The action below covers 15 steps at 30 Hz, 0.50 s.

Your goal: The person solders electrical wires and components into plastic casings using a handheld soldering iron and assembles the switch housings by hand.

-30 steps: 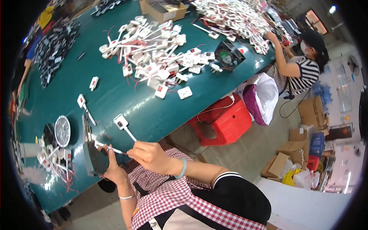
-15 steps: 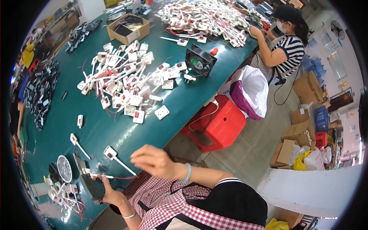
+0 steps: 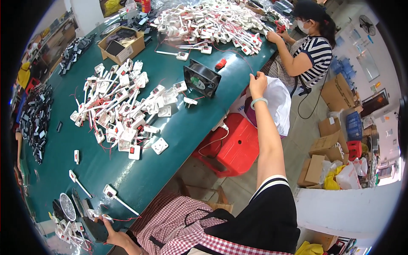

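Note:
At the lower left, my left hand (image 3: 114, 235) is closed on a white stick-shaped piece (image 3: 106, 218) with red wires trailing to the right. A dark grey block-like tool (image 3: 95, 231) lies against that hand, which partly hides it. My right arm reaches far forward over the table's right edge. The fingers of my right hand (image 3: 258, 85) are pinched at the end of a thin red wire (image 3: 239, 55), which runs back over the table. Beside the left hand lies another white stick piece (image 3: 123, 202) with a square head.
A black fan (image 3: 202, 79) stands near white-part heaps (image 3: 127, 102). An open cardboard box (image 3: 122, 45) and black parts (image 3: 36, 119) are farther left. A red stool (image 3: 238, 146) and white sack (image 3: 276, 102) stand beside the table. A co-worker (image 3: 312, 55) works at the far right.
My right hand has moved from above the near table edge to far forward and right, and its fingers have closed on the wire. My left hand stays by the dark tool. The view has shifted slightly.

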### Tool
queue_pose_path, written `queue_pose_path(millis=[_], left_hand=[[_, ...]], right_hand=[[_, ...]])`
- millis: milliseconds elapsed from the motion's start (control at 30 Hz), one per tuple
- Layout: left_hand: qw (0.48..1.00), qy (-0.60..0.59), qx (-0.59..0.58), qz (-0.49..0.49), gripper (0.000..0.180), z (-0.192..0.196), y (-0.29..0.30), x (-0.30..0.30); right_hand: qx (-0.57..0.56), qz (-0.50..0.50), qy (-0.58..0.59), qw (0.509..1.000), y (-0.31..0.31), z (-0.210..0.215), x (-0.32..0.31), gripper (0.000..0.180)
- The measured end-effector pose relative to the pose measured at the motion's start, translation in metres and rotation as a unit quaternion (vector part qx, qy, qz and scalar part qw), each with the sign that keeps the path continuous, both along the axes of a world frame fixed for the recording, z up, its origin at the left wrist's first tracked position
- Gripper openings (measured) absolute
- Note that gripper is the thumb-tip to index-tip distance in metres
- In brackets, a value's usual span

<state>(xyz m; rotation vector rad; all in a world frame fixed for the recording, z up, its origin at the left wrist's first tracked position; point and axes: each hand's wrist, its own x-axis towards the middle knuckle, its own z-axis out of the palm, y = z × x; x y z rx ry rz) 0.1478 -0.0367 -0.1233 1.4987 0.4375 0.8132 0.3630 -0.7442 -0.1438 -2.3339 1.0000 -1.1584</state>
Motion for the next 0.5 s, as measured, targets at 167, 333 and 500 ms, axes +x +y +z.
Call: queue_pose_path(millis=[167,333,500], left_hand=[[1.000,0.003,0.016,0.027,0.031,-0.005,0.005,-0.002],[1.000,0.016,0.015,0.012,0.032,-0.003,0.011,-0.008],[0.994,0.063,-0.041,0.085,0.032,0.016,-0.011,-0.022]], right_hand=[[0.024,-0.041,0.076,0.996,-0.024,-0.005,0.019,0.027],[0.037,-0.052,0.003,0.998,-0.012,0.004,0.013,0.017],[-0.205,0.045,-0.190,0.959,0.015,0.034,-0.002,0.007]])
